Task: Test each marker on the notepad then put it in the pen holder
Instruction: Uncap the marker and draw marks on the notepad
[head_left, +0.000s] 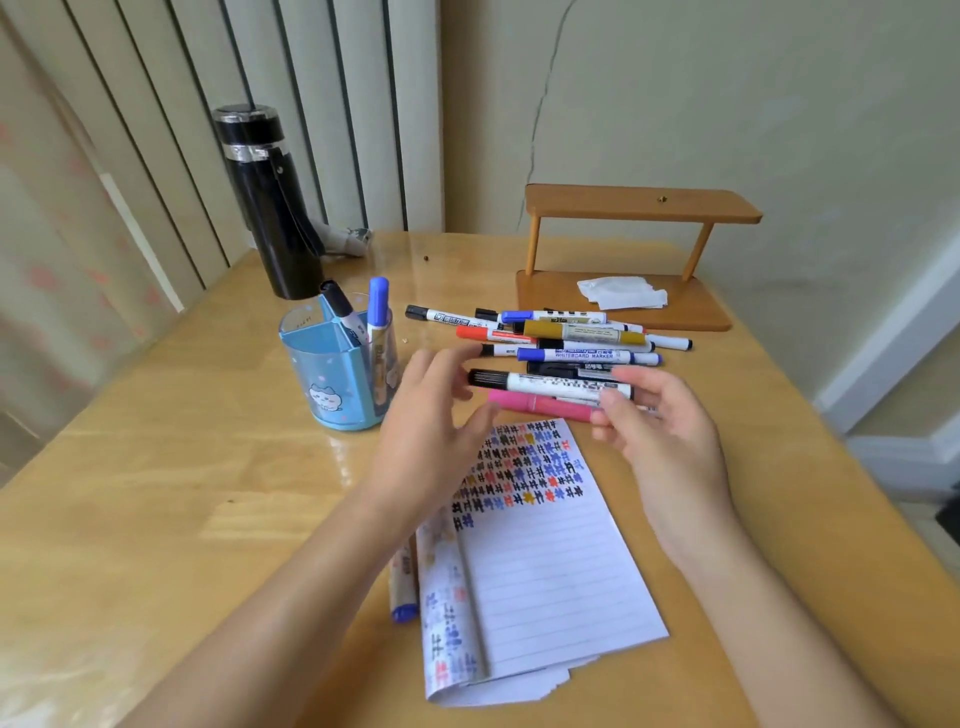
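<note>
Black-capped whiteboard marker (550, 385) is up in the air, lying sideways just above the top of the notepad (540, 561). Right hand (660, 431) pinches its tail end between fingertips and thumb, and the left hand (431, 415) sits at the cap end with fingers spread loose, maybe just touching the cap, can't really tell. Top lines of the notepad are crammed with black, blue, red and yellow test marks. Behind the hands there's a pile of markers (566, 338) on the wooden table (182, 467), with a pink one (540, 405) closest. Blue pen holder (337, 374) on the left already has two markers, with a black flask (270, 202) behind it.
</note>
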